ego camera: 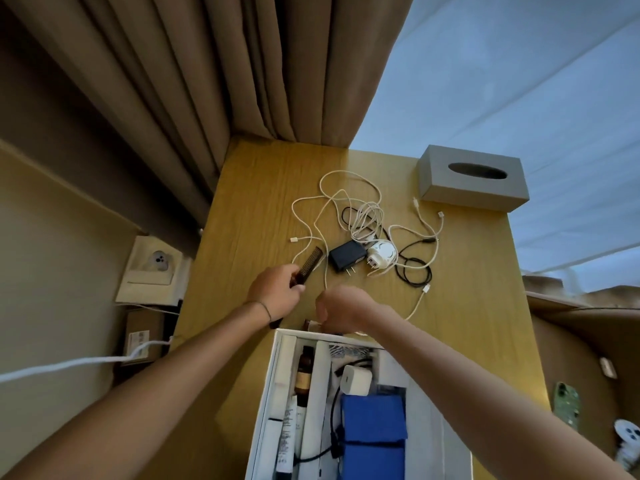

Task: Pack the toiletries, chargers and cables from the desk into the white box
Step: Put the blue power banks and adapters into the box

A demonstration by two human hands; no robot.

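Left hand (277, 292) grip curled round dark comb (308, 266) over desk (242, 202), just beyond white box (270, 375). Comb: light, stiff; hold by spine. Right hand (341, 306) curled, contents can't tell. White cables (346, 209) limp, tangle-prone.

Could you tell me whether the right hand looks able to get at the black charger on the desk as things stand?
Probably yes: the right hand hovers just short of the black charger, with only loose white cable lying between them.
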